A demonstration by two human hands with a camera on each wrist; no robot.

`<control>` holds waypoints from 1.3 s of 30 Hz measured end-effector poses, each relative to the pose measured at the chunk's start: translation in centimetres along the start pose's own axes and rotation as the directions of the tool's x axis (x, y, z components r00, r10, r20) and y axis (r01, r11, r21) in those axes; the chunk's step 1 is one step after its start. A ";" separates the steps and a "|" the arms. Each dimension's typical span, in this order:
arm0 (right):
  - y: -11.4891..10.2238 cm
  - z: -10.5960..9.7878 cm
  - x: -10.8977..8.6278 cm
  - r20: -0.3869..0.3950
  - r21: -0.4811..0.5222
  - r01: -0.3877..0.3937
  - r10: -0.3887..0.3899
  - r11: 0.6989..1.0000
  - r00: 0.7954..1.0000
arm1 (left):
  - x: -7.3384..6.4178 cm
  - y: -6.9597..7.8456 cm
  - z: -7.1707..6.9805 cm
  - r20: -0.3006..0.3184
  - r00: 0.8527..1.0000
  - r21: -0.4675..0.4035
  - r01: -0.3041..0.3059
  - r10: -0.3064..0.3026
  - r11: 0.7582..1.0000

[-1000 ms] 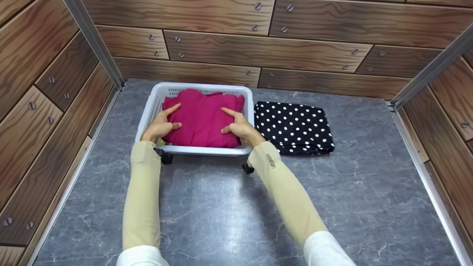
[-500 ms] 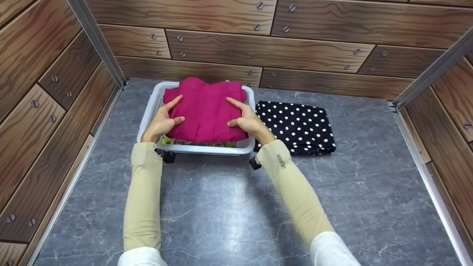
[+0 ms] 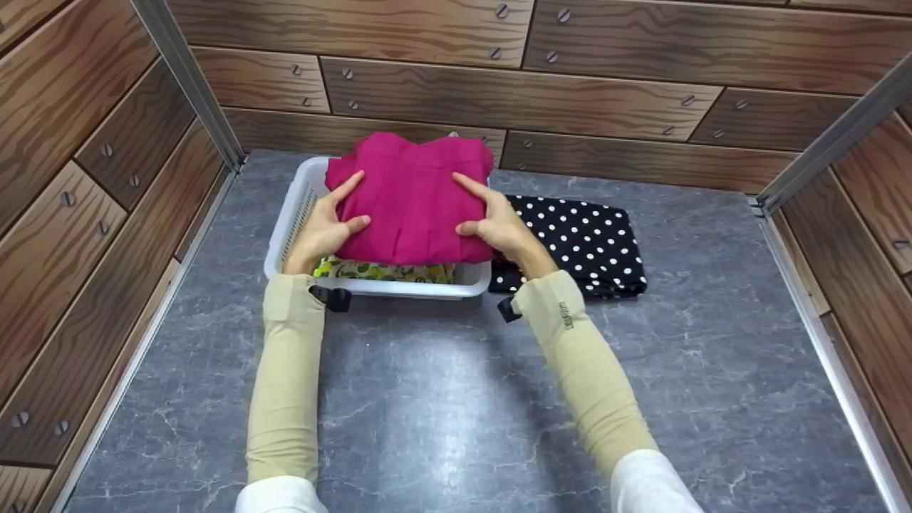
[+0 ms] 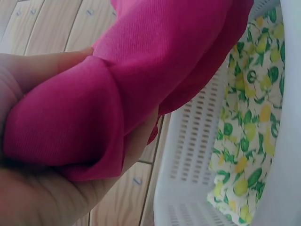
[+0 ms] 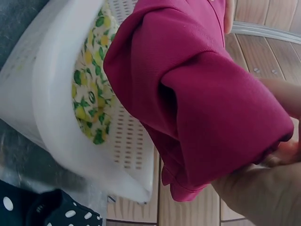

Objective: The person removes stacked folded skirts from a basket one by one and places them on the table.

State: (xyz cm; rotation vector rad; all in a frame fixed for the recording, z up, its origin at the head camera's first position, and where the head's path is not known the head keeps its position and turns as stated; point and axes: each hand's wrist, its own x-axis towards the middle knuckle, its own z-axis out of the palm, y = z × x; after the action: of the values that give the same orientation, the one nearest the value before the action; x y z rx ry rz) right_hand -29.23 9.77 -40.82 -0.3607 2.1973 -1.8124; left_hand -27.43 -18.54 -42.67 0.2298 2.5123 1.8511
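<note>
So there's a folded magenta cloth (image 3: 413,203) up in the air over a white plastic basket (image 3: 399,288), with both hands on it. The left hand (image 3: 326,226) has its side of the bundle gripped between thumb and fingers, and the right hand (image 3: 500,225) is doing the same on the opposite side, thumb and index finger lying across the top. How the other fingers sit underneath is kinda hard to say, since the fabric covers most of them. The wrist views show the cloth well clear of what's in the basket, edges bunched into soft folds. Down inside the basket is a cream cloth with a lemon-and-leaf print (image 4: 249,117), and the basket's walls are full of little slots. Just right of the basket, a folded black cloth with white polka dots (image 3: 584,246) lies flat on the grey marbled floor (image 3: 427,406), and the right wrist passes over its near-left part in the head view. The person's got pale yellow-green arm sleeves (image 3: 285,385) on, plus a small black device (image 3: 338,299) at each wrist. Wood-plank-patterned walls (image 3: 456,89) stand around the floor.
</note>
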 end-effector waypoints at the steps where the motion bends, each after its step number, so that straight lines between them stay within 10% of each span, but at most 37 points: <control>1: -0.1 -0.2 -0.1 -0.001 0.000 0.009 -0.009 1.000 1.000 | 0.0 0.1 0.1 -0.001 1.000 0.003 -0.006 0.006 1.000; 39: 1.9 -10.2 -11.0 -0.135 -0.100 0.131 -0.144 0.986 0.980 | -1.0 4.5 10.6 0.125 0.980 -0.118 -0.143 0.157 0.983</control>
State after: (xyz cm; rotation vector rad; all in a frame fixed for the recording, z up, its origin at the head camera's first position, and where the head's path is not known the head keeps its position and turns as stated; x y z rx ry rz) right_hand -22.67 23.36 -40.35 -0.4247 2.4122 -1.8652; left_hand -24.89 -7.34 -41.61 0.5366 2.3570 1.9457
